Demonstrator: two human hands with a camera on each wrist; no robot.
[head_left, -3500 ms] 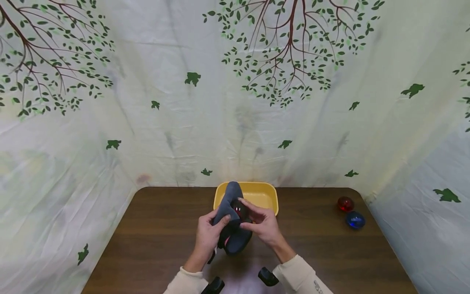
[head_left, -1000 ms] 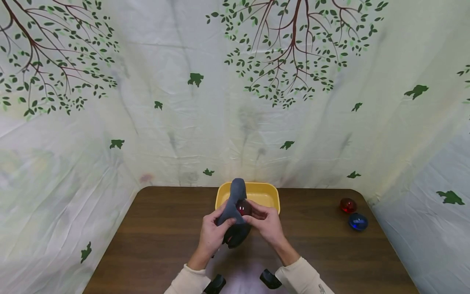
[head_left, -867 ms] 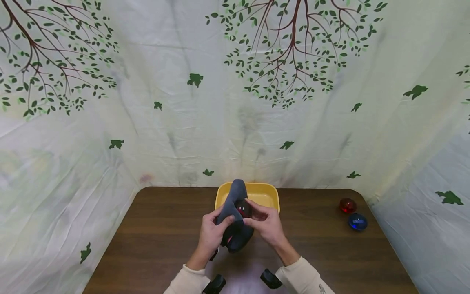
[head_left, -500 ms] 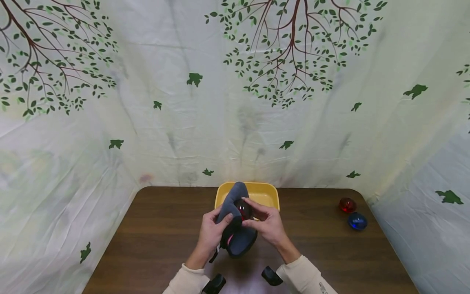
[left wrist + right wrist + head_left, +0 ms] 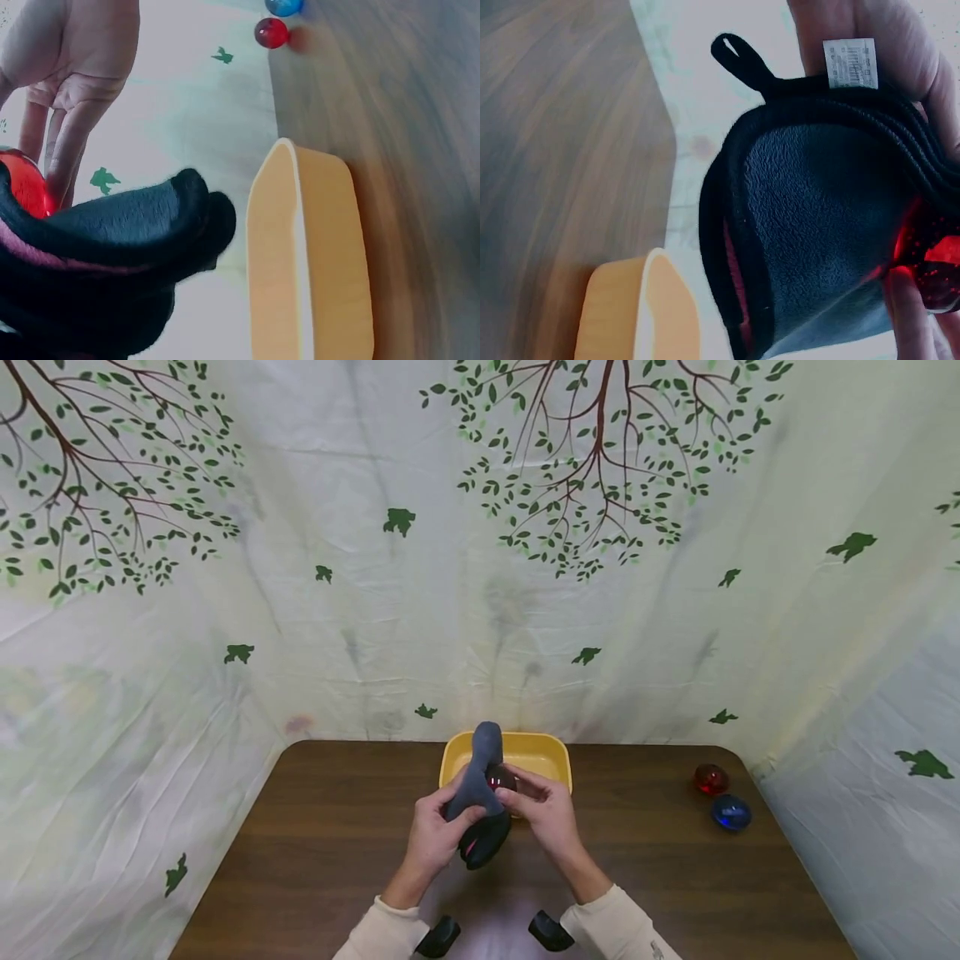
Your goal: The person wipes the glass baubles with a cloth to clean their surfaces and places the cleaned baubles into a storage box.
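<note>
While the left hand's (image 5: 433,828) fingers close round a blue-grey cloth (image 5: 480,781), the right hand's (image 5: 547,814), parted ball-wide, pinch a red ball (image 5: 498,778); beyond sits a yellow tray (image 5: 538,758).

In the head view, the dark grey cloth (image 5: 476,783) hides most of the left hand's (image 5: 435,833) fingers and part of the yellow tray (image 5: 538,762). The clear red ball (image 5: 501,777) is partly covered by the cloth and the right hand (image 5: 551,818); both wrist views cut it off at the side. The tray runs off the bottom of both. The blue ball (image 5: 283,6) is cropped atop the left wrist view. The white label's (image 5: 851,64) print is too small to read.
</note>
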